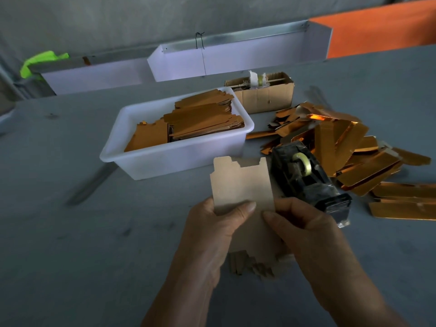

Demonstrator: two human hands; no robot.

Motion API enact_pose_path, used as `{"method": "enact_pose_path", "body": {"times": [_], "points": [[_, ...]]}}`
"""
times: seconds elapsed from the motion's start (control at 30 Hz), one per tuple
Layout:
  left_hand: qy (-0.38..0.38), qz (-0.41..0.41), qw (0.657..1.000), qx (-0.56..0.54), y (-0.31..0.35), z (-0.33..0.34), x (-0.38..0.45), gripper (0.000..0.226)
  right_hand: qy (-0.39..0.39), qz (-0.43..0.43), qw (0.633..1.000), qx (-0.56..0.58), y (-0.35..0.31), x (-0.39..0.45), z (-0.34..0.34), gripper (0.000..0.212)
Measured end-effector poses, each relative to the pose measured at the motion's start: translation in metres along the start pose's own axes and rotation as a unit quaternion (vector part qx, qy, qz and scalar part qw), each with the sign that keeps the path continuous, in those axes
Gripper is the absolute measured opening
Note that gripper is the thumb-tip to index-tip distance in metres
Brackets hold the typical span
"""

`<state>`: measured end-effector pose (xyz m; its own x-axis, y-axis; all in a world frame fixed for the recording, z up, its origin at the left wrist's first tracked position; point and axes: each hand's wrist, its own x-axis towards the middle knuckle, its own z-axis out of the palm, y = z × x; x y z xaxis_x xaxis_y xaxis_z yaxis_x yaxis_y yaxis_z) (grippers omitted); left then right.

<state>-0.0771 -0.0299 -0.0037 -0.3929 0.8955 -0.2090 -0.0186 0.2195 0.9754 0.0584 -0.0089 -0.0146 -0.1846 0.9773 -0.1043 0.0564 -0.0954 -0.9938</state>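
Left fingers: the thumb (245, 207) of the left hand (212, 232) lies flat across the front of a cardboard sheet (243, 182); the other fingers are behind the sheet, out of sight, so it is pinched between them.
Right fingers: the thumb (276, 217) of the right hand (306, 232) presses on the sheet's right lower edge, with curled fingers wrapped behind it; the two thumb tips sit near each other.
Cardboard sheet: pale brown and flat, held upright above the desk (94, 244) in both hands; its notched top edge points away from the person.
Below the hands: stepped brown flaps (250, 265) stick out; I cannot tell whether they belong to one sheet or several.
Tape dispenser: black (306, 178), just beside the sheet on the right, standing on the desk with a roll of clear tape (302, 162) in it.
White tub: (179, 159) behind the sheet, holding stacks of brown flat cutouts (203, 121).
Gold pile: shiny gold-faced cutouts (349, 147) lie loose on the desk to the right of the dispenser.
Cardboard box: open (264, 97), just behind the tub's right end.
Far edge: long white trays (236, 57) along the wall, a green scrap (37, 61) at left, an orange panel (377, 29) at right.
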Motion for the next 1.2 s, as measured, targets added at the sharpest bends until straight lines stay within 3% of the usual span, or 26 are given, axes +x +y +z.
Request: {"method": "enact_pose_path", "body": {"times": [0.17, 0.3, 0.43, 0.57, 0.83, 0.93, 1.03, 1.1, 1.2], "points": [[0.011, -0.014, 0.998, -0.052, -0.002, 0.0, -0.003, 0.005, 0.108, -0.128, 0.966, -0.195, 0.001, -0.002, 0.002, 0.005], [0.049, 0.004, 0.994, -0.094, -0.003, 0.003, -0.005, 0.025, 0.164, -0.235, 0.906, -0.312, -0.004, -0.008, 0.012, 0.023], [0.044, 0.031, 0.994, -0.094, -0.003, 0.007, -0.009, 0.016, 0.131, -0.296, 0.884, -0.337, -0.007, -0.015, 0.025, 0.045], [0.01, 0.074, 0.995, -0.061, 0.005, 0.011, -0.018, 0.018, 0.091, -0.327, 0.88, -0.333, -0.004, -0.018, 0.032, 0.046], [-0.046, 0.073, 0.996, -0.037, 0.013, 0.005, -0.025, 0.016, 0.065, -0.313, 0.896, -0.308, -0.006, -0.02, 0.029, 0.044], [-0.058, 0.074, 0.996, 0.003, 0.013, -0.002, -0.025, 0.017, 0.079, -0.285, 0.919, -0.26, -0.007, -0.022, 0.024, 0.047], [-0.091, 0.057, 0.993, 0.048, 0.016, -0.011, -0.025, 0.014, 0.082, -0.172, 0.967, -0.17, -0.014, -0.019, 0.016, 0.06], [-0.115, 0.039, 0.991, 0.058, 0.021, -0.015, -0.025, 0.011, 0.035, -0.06, 0.997, -0.043, -0.019, -0.012, 0.011, 0.065], [-0.117, 0.036, 0.989, 0.088, 0.023, -0.018, -0.023, 0.015, -0.035, 0.022, 0.991, 0.125, -0.023, -0.007, 0.006, 0.048]]}}
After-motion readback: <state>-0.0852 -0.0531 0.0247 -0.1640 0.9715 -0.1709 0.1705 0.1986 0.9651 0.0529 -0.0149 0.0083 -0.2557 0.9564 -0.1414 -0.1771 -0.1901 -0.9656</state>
